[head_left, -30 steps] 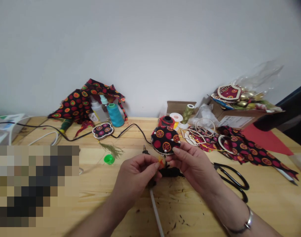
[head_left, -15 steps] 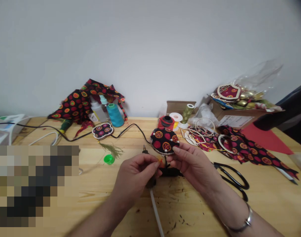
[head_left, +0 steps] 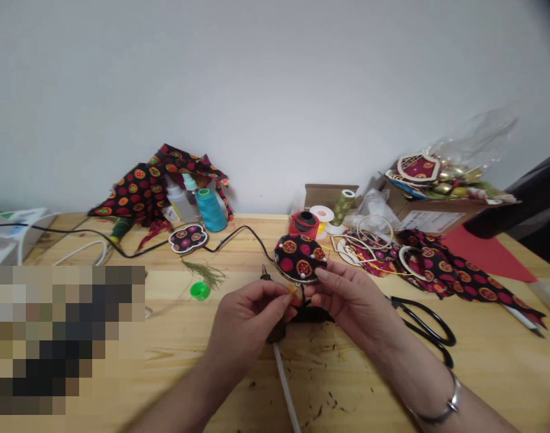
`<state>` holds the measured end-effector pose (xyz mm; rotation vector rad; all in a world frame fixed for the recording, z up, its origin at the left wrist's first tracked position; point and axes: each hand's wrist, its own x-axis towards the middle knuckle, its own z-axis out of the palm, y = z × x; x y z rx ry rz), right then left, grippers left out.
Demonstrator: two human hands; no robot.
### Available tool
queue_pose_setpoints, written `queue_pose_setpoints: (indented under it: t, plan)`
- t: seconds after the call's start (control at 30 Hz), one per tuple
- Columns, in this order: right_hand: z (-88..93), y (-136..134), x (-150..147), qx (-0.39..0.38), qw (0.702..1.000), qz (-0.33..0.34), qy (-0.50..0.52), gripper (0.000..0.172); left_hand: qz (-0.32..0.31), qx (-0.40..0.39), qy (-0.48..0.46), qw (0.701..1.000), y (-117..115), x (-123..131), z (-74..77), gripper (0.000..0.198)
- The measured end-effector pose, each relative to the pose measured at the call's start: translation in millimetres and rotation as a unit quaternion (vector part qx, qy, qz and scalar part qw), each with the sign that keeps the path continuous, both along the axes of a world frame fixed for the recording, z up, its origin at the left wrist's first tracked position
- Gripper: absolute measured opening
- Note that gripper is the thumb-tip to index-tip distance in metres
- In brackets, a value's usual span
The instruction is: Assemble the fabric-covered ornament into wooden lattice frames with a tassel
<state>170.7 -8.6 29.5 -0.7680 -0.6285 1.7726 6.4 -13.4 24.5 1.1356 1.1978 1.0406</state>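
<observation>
In the middle of the view, my right hand [head_left: 354, 304] pinches the lower right edge of a rounded ornament [head_left: 297, 255]. Dark fabric with red and orange circles covers it, and several white beads or pin heads sit near its rim. My left hand [head_left: 252, 316] is closed just below the ornament, thumb against fingers. A small orange-yellow bit shows at its fingertips, too small to name. Behind the hands stands what looks like a glue gun [head_left: 265, 273], its nozzle up and its body partly hidden. A white stick [head_left: 286, 385] runs from it toward me.
Black-handled scissors [head_left: 431, 328] lie right of my right hand. Thread spools [head_left: 321, 214], patterned fabric [head_left: 455, 264] and a box [head_left: 431, 213] of ornaments stand behind. Left are a blossom-shaped ornament [head_left: 188, 239], a green cap [head_left: 200, 291], a teal thread cone [head_left: 210, 210] and a black cable [head_left: 239, 228].
Hardly anything differs. The ornament in my right hand has shifted very slightly left; both hands keep their pinch.
</observation>
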Motion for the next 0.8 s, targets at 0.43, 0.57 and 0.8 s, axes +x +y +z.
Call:
queue_pose_setpoints:
  t: [0.43, 0.57, 0.8]
  plan:
    - [-2.1, 0.9, -1.5, -0.002, 1.000, 0.000, -0.006, 0.013, -0.022, -0.038, -0.084, 0.995, 0.2, 0.7, 0.0, 0.008]
    - [-1.1, 0.4, -2.4, -0.010, 1.000, -0.007, -0.011, 0.015, -0.045, -0.054, -0.118, 0.990, 1.2, -0.1, -2.1, 0.021]
    - [-2.2, -0.6, -2.9, -0.008, 1.000, -0.008, -0.014, 0.015, -0.048, -0.067, -0.131, 0.988, -0.1, -2.0, -7.5, 0.011]
